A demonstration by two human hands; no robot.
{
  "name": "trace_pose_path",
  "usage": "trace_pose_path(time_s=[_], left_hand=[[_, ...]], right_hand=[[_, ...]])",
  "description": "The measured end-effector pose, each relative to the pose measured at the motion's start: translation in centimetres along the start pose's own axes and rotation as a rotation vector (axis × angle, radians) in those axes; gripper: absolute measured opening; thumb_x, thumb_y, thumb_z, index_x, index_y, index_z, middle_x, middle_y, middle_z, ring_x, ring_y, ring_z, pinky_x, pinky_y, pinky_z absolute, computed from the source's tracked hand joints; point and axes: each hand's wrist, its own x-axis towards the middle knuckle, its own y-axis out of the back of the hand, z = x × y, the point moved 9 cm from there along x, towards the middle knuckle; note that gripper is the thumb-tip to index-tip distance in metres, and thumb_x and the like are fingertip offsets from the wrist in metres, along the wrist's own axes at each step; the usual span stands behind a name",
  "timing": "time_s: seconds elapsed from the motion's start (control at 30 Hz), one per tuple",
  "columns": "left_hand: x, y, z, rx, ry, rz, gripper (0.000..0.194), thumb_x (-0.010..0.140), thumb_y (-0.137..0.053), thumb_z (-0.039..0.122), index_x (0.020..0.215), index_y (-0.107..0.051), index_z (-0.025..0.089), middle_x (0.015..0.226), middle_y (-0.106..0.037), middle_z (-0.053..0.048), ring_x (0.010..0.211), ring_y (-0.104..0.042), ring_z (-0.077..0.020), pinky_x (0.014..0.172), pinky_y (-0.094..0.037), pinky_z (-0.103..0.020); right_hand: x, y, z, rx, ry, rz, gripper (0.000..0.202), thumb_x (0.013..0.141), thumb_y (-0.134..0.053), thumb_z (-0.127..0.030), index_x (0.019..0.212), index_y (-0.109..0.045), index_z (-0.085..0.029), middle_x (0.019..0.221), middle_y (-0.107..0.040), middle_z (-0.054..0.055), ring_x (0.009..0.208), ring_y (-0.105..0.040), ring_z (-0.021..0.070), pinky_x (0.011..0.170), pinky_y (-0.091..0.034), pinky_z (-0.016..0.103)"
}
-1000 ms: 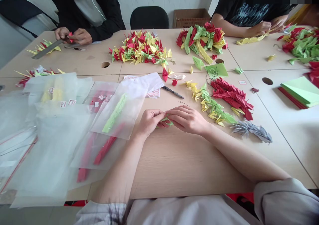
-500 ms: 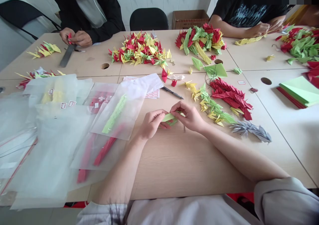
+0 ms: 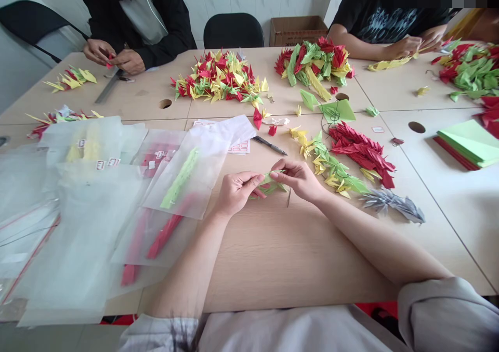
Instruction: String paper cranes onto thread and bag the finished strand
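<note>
Between my two hands is a piece of folded green paper [image 3: 268,177], pinched from both sides above the wooden table [image 3: 280,258]. My left hand [image 3: 239,191] has its thumb and forefinger closed on the paper's left part. On the other side, the fingertips of my right hand [image 3: 298,179] grip its right end. More green folded paper [image 3: 273,188] shows just under the fingers, partly hidden by them. A thin dark wire or thread [image 3: 289,197] hangs below my right hand.
Plastic bags [image 3: 86,227] with folded paper strips cover the left. A pen [image 3: 270,145] lies ahead; yellow-green garland [image 3: 331,167], red strips [image 3: 360,149] and a grey bundle [image 3: 393,205] lie right. Paper cranes [image 3: 222,76] are heaped farther back. Two people's hands [image 3: 128,61] [image 3: 407,46] work across the table.
The green paper has turned slightly between my fingers, and my left fingers have shifted on it. Across the table, a person's hand at the left has moved left from the ruler-like strip.
</note>
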Motion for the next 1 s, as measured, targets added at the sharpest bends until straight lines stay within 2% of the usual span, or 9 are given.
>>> trace_pose_path(time_s=[0.1, 0.3, 0.43, 0.53, 0.6, 0.67, 0.73, 0.83, 1.0], left_hand=[[0.0, -0.2, 0.1, -0.029, -0.007, -0.021, 0.038, 0.087, -0.061, 0.051, 0.091, -0.074, 0.015, 0.086, -0.077, -0.007, 0.061, -0.072, -0.0189, 0.057, -0.057, -0.027], [-0.3, -0.1, 1.5, 0.176, -0.186, 0.013, 0.030, 0.089, -0.061, 0.044, 0.092, -0.077, 0.019, 0.087, -0.077, -0.005, 0.065, -0.070, -0.0172, 0.062, -0.055, -0.026], [-0.3, -0.3, 0.8, 0.092, -0.116, -0.038, 0.038, 0.092, -0.055, 0.048, 0.090, -0.076, 0.017, 0.082, -0.075, -0.005, 0.061, -0.068, -0.0166, 0.057, -0.052, -0.026], [0.0, 0.7, 0.4, 0.016, -0.059, 0.011, 0.041, 0.091, -0.054, 0.053, 0.090, -0.073, 0.016, 0.076, -0.070, -0.004, 0.047, -0.056, -0.0102, 0.045, -0.043, -0.023], [0.3, 1.4, 0.0, -0.030, -0.012, 0.024, 0.039, 0.089, -0.057, 0.054, 0.085, -0.070, 0.017, 0.066, -0.064, -0.001, 0.042, -0.046, -0.0071, 0.037, -0.032, -0.020], [0.4, 1.0, -0.9, -0.066, 0.085, -0.061, 0.044, 0.088, -0.057, 0.056, 0.073, -0.067, 0.016, 0.055, -0.057, 0.000, 0.038, -0.041, -0.0061, 0.034, -0.022, -0.019], [0.1, -0.2, -1.8, -0.090, 0.198, -0.216, 0.053, 0.090, -0.052, 0.058, 0.066, -0.066, 0.013, 0.050, -0.056, -0.002, 0.033, -0.037, -0.0049, 0.032, -0.018, -0.020], [-0.4, -1.4, -2.5, -0.160, 0.290, -0.348, 0.044, 0.087, -0.059, 0.052, 0.073, -0.070, 0.011, 0.057, -0.065, -0.005, 0.032, -0.042, -0.0051, 0.033, -0.023, -0.020], [0.4, 0.6, -2.5, -0.200, 0.245, -0.113, 0.026, 0.079, -0.072, 0.038, 0.073, -0.069, 0.014, 0.065, -0.069, -0.003, 0.043, -0.056, -0.0074, 0.042, -0.038, -0.018]], right_hand=[[0.0, -0.2, -0.1, 0.007, -0.005, -0.014, 0.034, 0.086, -0.067, -0.049, 0.082, -0.064, -0.015, 0.072, -0.063, 0.001, 0.065, -0.058, 0.0125, 0.058, -0.048, 0.024], [0.0, -0.9, 0.3, 0.067, -0.013, -0.052, 0.035, 0.079, -0.075, -0.046, 0.094, -0.066, -0.016, 0.087, -0.069, 0.005, 0.079, -0.069, 0.0179, 0.070, -0.056, 0.030], [-0.6, -0.4, -2.6, -0.166, 0.257, -0.013, 0.020, 0.083, -0.074, -0.036, 0.081, -0.071, -0.017, 0.080, -0.068, 0.004, 0.076, -0.065, 0.0155, 0.070, -0.054, 0.029], [-1.6, -1.1, -4.8, -0.294, 0.465, -0.054, 0.008, 0.087, -0.070, -0.025, 0.091, -0.075, -0.020, 0.087, -0.069, 0.005, 0.080, -0.065, 0.0154, 0.073, -0.054, 0.030], [-2.2, -1.5, -5.6, -0.334, 0.545, -0.061, 0.010, 0.088, -0.069, -0.021, 0.096, -0.076, -0.022, 0.087, -0.066, 0.004, 0.079, -0.064, 0.0145, 0.072, -0.054, 0.029], [-2.4, -1.7, -5.7, -0.358, 0.573, -0.048, 0.012, 0.088, -0.069, -0.021, 0.096, -0.076, -0.024, 0.084, -0.061, 0.003, 0.074, -0.061, 0.0131, 0.067, -0.052, 0.027], [-2.4, -1.8, -5.7, -0.378, 0.580, -0.040, 0.011, 0.089, -0.067, -0.023, 0.096, -0.076, -0.024, 0.083, -0.057, 0.003, 0.071, -0.059, 0.0124, 0.063, -0.051, 0.026], [-2.4, -2.2, -5.4, -0.440, 0.586, -0.068, 0.011, 0.092, -0.065, -0.025, 0.093, -0.075, -0.022, 0.083, -0.056, 0.004, 0.071, -0.059, 0.0125, 0.062, -0.050, 0.025], [-1.6, -1.5, -4.7, -0.525, 0.504, -0.043, 0.012, 0.092, -0.063, -0.025, 0.102, -0.067, -0.019, 0.092, -0.061, 0.006, 0.060, -0.051, 0.0090, 0.055, -0.046, 0.024]])
